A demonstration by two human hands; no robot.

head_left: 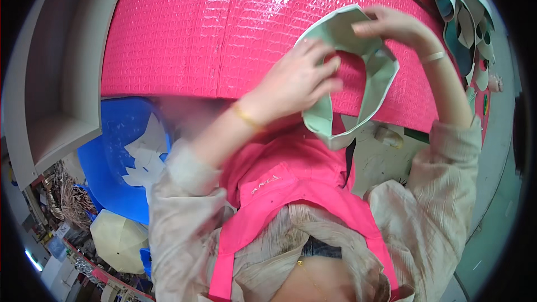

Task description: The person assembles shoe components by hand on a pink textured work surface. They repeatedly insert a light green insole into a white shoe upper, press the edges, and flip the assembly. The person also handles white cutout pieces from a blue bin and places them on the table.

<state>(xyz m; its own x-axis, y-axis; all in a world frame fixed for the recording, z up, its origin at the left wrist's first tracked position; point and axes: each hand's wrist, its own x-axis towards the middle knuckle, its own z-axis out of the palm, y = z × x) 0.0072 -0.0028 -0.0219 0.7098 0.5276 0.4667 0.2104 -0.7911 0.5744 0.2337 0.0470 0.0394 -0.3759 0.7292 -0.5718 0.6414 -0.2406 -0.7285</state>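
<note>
A pale green loop of soft sheet material (377, 86) with light edges is held up over the near edge of the pink table. Its folded wall makes an open ring, and the pink cover shows through the middle. My right hand (389, 27) grips the far right rim, the thumb inside and the other fingers toward the outer side. Across the left wall reaches my left hand (299, 78), fingers bent over the opening. Motion smears those fingers, so whether they pinch the wall cannot be made out.
The glossy pink quilted cover (168, 39) spreads over the table. Several similar pale green pieces (467, 17) are piled at the far right. A grey open box (67, 128) stands at left, above a blue chair (114, 162) with white scraps on it. A cream stool (118, 240) stands lower left.
</note>
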